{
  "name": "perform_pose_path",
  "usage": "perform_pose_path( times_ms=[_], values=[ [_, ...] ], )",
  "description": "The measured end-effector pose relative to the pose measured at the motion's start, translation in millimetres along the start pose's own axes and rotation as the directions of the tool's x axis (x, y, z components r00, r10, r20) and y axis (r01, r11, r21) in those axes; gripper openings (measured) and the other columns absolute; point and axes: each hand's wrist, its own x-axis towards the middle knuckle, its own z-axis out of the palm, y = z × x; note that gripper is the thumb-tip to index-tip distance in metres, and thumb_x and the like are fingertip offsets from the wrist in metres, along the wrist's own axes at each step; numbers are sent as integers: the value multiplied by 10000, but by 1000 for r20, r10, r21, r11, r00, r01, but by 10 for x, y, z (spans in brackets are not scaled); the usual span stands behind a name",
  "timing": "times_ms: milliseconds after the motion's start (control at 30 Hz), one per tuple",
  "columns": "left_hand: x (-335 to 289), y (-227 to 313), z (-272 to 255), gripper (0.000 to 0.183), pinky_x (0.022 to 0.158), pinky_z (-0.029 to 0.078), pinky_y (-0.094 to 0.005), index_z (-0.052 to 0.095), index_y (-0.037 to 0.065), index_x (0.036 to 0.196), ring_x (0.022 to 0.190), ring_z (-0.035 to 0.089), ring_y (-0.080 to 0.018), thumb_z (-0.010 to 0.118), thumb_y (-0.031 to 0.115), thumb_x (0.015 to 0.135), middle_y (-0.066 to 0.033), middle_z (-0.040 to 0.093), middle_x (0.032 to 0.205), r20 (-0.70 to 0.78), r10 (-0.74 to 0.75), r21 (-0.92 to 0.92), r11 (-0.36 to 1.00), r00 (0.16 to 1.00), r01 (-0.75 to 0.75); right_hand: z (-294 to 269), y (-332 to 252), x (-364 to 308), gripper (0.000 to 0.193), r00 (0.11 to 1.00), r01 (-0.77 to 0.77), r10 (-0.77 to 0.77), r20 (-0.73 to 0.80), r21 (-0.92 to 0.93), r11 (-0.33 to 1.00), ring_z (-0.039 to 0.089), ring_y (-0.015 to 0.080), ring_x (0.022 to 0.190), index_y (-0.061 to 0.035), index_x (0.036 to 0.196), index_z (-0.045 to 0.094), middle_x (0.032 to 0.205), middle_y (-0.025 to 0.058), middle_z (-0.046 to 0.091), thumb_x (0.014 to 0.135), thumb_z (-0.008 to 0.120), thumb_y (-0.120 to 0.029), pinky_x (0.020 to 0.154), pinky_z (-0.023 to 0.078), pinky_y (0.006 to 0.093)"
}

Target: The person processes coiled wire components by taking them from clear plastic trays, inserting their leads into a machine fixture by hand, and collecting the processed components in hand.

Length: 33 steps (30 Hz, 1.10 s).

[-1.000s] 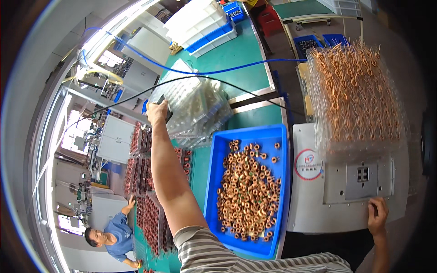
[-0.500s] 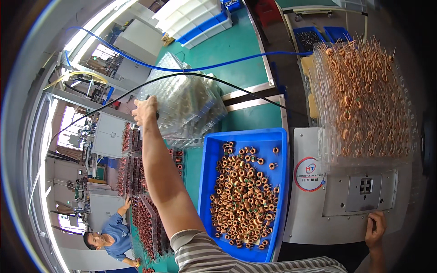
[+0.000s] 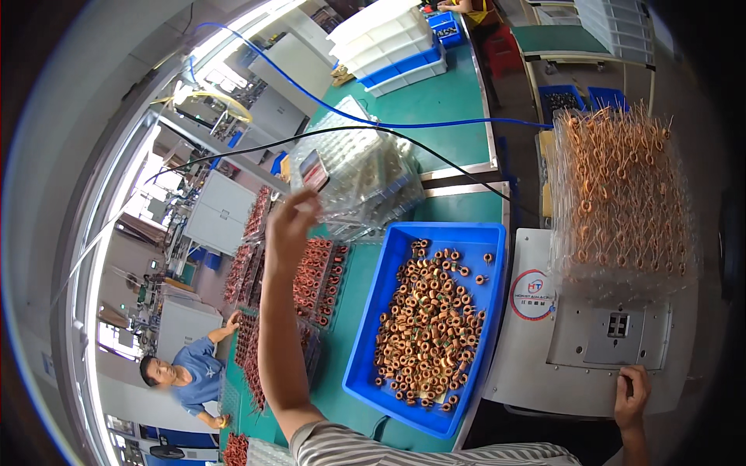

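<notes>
My left hand (image 3: pixel 294 224) is raised at the near side of a stack of clear plastic trays (image 3: pixel 361 175); it is slightly blurred, with loosely bent fingers and nothing visible in them. Just beyond its fingertips, a small dark, flat, phone-like object (image 3: pixel 314 172) lies on the stack. My right hand (image 3: pixel 633 392) rests with curled fingers on the front of a grey metal machine (image 3: pixel 517 361), and nothing shows in its grip. Between my arms sits a blue bin (image 3: pixel 365 353) holding many copper-wound ring coils (image 3: pixel 427 326).
Clear trays of long-leaded copper coils (image 3: pixel 622 194) are stacked on the machine. Trays of red-wired coils (image 3: pixel 318 272) cover part of the green table (image 3: pixel 350 373). A person in blue (image 3: pixel 198 380) works at left. Blue and black cables (image 3: pixel 435 159) cross overhead. White and blue bins (image 3: pixel 396 54) stand far off.
My left hand has drawn back toward me from the tray stack, uncovering the phone-like object. The view has shifted, while my right hand stays at the machine.
</notes>
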Motion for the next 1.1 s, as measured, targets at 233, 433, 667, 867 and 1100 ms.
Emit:
perform_pose_path(
  times_ms=[233,433,667,867,1100],
  values=[
    [-2252,1070,630,311,784,537,-311,583,61,1231,984,634,-185,598,187,947,-71,638,1153,990,140,-142,901,36,410,-162,60,-317,62,992,77,-97,76,234,969,574,288,700,-9,844,569,794,132,572,812,610,25,636,461,353],
    [-4370,889,1308,320,887,456,-430,641,-10,1111,1001,595,-305,512,217,928,-190,646,1084,988,-123,65,878,93,475,-862,332,-1415,85,679,-240,148,719,27,970,650,246,700,-71,843,655,756,115,654,783,662,-131,674,512,375],
    [-6128,200,1630,276,824,509,-350,587,116,1202,983,617,-229,567,162,931,-87,633,1073,758,-505,268,819,413,508,-1145,797,-2186,177,361,-388,292,886,-142,911,665,276,806,-72,922,672,867,159,675,835,659,-226,726,505,398],
    [-5519,1024,1298,213,785,507,-377,599,34,1124,903,656,-327,549,87,924,-187,659,982,586,-668,145,644,459,751,-1998,935,-2632,190,65,-335,260,964,-224,915,668,261,804,-73,936,675,874,152,680,842,657,-237,730,507,392],
    [-6739,691,1272,496,728,512,-489,410,6,1329,856,632,-435,549,36,854,-276,643,950,780,-567,321,724,263,610,-1511,1201,-2930,205,91,-291,117,989,-86,953,671,244,802,-74,953,679,882,145,686,851,654,-250,735,510,385]
  ],
)
